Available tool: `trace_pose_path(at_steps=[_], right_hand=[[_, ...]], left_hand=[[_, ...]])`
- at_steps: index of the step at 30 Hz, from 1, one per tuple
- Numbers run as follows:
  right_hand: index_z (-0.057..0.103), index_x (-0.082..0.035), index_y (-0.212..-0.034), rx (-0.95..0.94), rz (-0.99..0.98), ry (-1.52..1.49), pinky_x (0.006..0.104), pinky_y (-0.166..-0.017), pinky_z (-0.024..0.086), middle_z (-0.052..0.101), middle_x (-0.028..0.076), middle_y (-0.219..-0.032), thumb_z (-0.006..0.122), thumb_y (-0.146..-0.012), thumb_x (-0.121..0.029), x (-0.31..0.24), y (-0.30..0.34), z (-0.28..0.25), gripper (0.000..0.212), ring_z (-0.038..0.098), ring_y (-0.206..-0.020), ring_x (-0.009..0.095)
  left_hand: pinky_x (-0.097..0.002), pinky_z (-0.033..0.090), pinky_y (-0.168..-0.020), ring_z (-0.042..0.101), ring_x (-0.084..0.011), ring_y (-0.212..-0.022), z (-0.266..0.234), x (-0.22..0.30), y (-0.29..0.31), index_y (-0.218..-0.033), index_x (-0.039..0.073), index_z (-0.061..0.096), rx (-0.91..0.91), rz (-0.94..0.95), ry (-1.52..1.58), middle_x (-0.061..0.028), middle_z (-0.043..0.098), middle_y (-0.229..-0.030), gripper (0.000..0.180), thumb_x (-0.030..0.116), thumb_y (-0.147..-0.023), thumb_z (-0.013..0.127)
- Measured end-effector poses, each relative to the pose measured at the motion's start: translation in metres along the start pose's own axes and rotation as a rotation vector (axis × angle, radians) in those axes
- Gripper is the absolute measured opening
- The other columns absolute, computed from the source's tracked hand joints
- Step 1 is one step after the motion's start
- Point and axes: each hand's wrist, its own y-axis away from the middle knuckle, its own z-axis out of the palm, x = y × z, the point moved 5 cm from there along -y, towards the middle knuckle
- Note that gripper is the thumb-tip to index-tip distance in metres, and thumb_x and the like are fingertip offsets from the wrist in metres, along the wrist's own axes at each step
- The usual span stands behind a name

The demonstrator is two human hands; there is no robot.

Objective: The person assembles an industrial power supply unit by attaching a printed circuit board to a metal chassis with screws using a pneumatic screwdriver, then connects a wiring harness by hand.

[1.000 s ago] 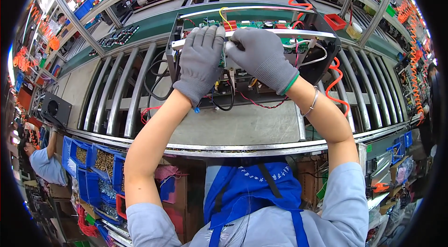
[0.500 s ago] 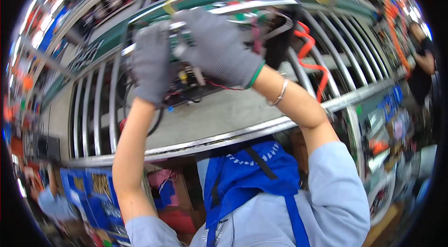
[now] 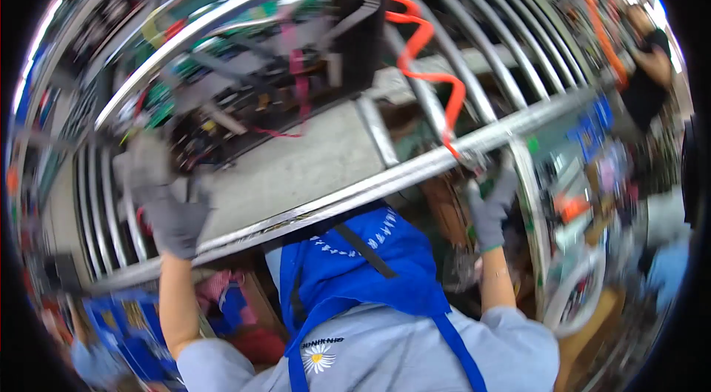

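Observation:
My left hand [image 3: 169, 207], in a grey glove, is beside the near left corner of an open metal-framed chassis [image 3: 244, 10]. Its fingers point up and its thumb stands apart; motion blurs them, and I see nothing held. Inside the chassis are green circuit boards [image 3: 155, 99], loose wires and a pink ribbon [image 3: 298, 70]. At the front rail, my gloved right hand [image 3: 491, 210] is raised with thumb and fingers apart. It is just below the metal fitting [image 3: 472, 161] at the end of a red coiled hose [image 3: 418, 40]. Whether it touches the fitting is unclear.
The chassis rests on a pale board [image 3: 311, 162] over a roller conveyor [image 3: 474, 81] with a metal front rail [image 3: 355, 192]. Blue bins [image 3: 129, 333] stand below left. A white ring-shaped object [image 3: 581, 296] is below right. Another person [image 3: 652, 73] stands at the far right.
My right hand has left the chassis and come down right to the hose end. My left hand has moved down and left along the chassis. The whole view has shifted and tilted.

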Motion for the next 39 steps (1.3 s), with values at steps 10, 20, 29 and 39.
trace_pose_path(at_steps=[10, 20, 29, 39], right_hand=[[0.052, -0.004, -0.136, -0.33, -0.003, 0.28, 0.0443, -0.09, 0.05, 0.058, 0.026, -0.118, 0.075, -0.075, -0.027, 0.065, -0.048, 0.062, 0.069, 0.061, -0.101, 0.035], [0.047, 0.0, -0.139, -0.612, 0.151, -1.713, 0.0425, -0.09, 0.049, 0.063, 0.021, -0.114, 0.069, -0.081, -0.019, 0.082, -0.101, 0.088, 0.065, 0.059, -0.093, 0.022], [0.045, -0.004, -0.123, -0.522, -0.193, -1.844, 0.0416, -0.078, 0.049, 0.055, 0.011, -0.099, 0.064, -0.066, -0.01, -0.205, -0.079, 0.035, 0.06, 0.056, -0.089, 0.026], [0.048, -0.004, -0.107, -0.504, -0.399, -1.505, 0.0321, -0.07, 0.056, 0.06, 0.014, -0.09, 0.054, -0.074, 0.017, -0.253, -0.065, 0.041, 0.039, 0.062, -0.079, 0.021]], left_hand=[[-0.0512, 0.035, -0.111, 0.063, -0.026, -0.107, -0.059, 0.02, 0.176, -0.121, 0.009, 0.06, -0.378, -0.333, -0.14, -0.0102, 0.065, -0.105, 0.047, 0.015, -0.075, 0.066], [-0.0406, 0.053, -0.082, 0.068, -0.0304, -0.092, -0.263, -0.051, 0.406, -0.107, 0.003, 0.064, -0.598, -1.719, -0.18, -0.016, 0.069, -0.099, 0.035, 0.019, -0.076, 0.069], [-0.041, 0.053, -0.067, 0.068, -0.0309, -0.073, -0.232, -0.06, 0.386, -0.087, 0.002, 0.071, -0.742, -1.421, -0.046, -0.0173, 0.07, -0.08, 0.027, 0.023, -0.071, 0.069], [-0.0278, 0.042, -0.042, 0.055, -0.012, -0.045, -0.269, -0.042, 0.389, -0.082, -0.002, 0.07, -0.294, -1.694, -0.171, -0.0039, 0.06, -0.06, 0.013, 0.011, -0.083, 0.071]])
